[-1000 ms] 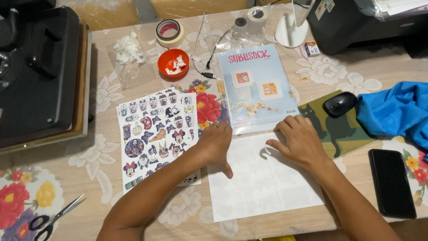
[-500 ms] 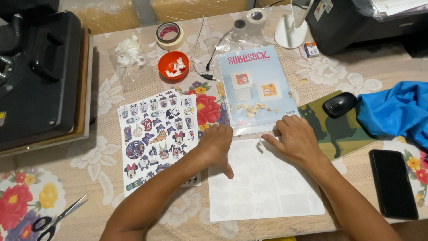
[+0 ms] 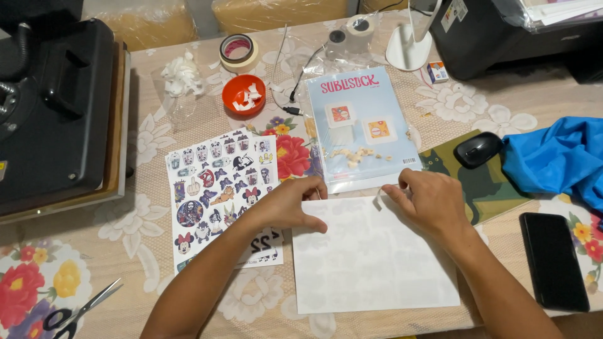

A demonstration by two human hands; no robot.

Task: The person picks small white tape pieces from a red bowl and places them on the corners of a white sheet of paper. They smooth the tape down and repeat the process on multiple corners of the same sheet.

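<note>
My left hand point(image 3: 290, 205) and right hand point(image 3: 429, 201) pinch the top edge of the white sheet point(image 3: 374, 254), seemingly peeling; the blue rectangular packet point(image 3: 361, 129) lies just beyond, the sticker sheet point(image 3: 217, 188) to the left.

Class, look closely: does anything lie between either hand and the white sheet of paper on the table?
Nothing visible does. The left hand and the right hand both already rest on the top edge of the white rectangular paper sheet.

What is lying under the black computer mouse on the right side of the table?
The black computer mouse rests on a green mouse pad with a dark cat figure. The pad lies on the floral tablecloth; anything beneath the pad is covered.
</note>
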